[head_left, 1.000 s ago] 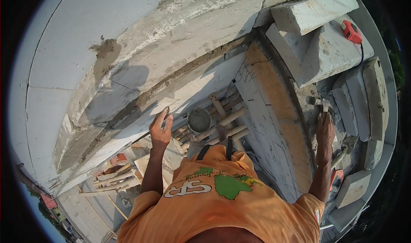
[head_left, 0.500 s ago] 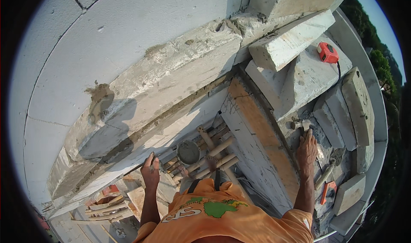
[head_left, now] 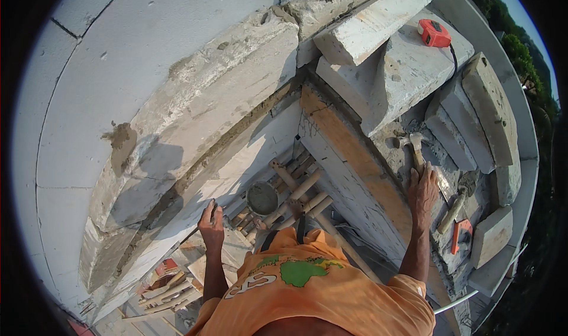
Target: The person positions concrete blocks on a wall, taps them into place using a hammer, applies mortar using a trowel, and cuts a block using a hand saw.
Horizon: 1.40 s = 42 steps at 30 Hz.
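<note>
My right hand lies on the rough ledge at the right, fingers stretched out beside the handle end of a claw hammer. The hammer's metal head points away from me. Nearby, a mortar-smeared trowel rests with its handle toward me. My left hand hangs beside the long concrete beam on the left, its fingers curled together. Whatever those fingers hold, if anything, is too small to make out. Below and between my arms stands a round bucket of grey mortar.
Loose block pieces crowd the right ledge. A red tape measure sits on a slab, and an orange-handled tool lies nearer. The mortar-edged concrete beam runs along the left wall. Wooden poles cross the deep gap below.
The view has shifted, so the ledge and its tools appear higher. My right hand has drawn back along the hammer, baring more of its handle. My left hand stays beside the beam.
</note>
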Motion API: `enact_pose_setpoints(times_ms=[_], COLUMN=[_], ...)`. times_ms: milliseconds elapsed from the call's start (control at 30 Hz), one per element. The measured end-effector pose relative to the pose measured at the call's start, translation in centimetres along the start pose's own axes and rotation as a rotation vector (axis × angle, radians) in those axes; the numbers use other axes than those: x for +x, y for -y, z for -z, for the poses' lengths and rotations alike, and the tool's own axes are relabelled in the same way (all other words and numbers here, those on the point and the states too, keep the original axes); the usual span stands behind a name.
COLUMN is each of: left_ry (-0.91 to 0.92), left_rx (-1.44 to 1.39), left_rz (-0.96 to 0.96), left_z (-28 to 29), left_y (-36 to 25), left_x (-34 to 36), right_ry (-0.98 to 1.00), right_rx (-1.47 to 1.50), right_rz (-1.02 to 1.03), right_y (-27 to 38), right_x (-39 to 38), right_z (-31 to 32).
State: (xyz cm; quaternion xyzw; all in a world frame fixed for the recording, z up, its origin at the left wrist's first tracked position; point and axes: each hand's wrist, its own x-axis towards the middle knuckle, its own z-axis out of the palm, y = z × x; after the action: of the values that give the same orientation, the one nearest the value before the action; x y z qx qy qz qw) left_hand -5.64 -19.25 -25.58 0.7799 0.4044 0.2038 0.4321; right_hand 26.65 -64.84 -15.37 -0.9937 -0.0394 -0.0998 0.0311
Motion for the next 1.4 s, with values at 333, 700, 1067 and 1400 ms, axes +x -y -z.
enact_pose_setpoints(times_ms=[333,700,1067,1400], left_ry=[-0.049,-0.128,-0.378,-0.480], left_rx=[-0.040,-0.053,-0.027,-0.250], left_rz=[0.318,0.881,0.886,0.490], left_z=[2.1,2.1,1.3,3.7], left_y=[5.8,22.2,21.2,12.4], left_x=[-3.7,-22.4,-20.4,-8.7], right_ry=[-0.169,0.366,0.337,-0.016], right_rx=[0.204,0.358,0.444,0.990], right_rz=[0.359,0.574,0.768,1.065], right_y=[5.8,13.9,19.2,31.6], right_x=[-7.3,-7.4,-6.4,-2.7], right_z=[-0.2,-9.1,-10.9,4.3])
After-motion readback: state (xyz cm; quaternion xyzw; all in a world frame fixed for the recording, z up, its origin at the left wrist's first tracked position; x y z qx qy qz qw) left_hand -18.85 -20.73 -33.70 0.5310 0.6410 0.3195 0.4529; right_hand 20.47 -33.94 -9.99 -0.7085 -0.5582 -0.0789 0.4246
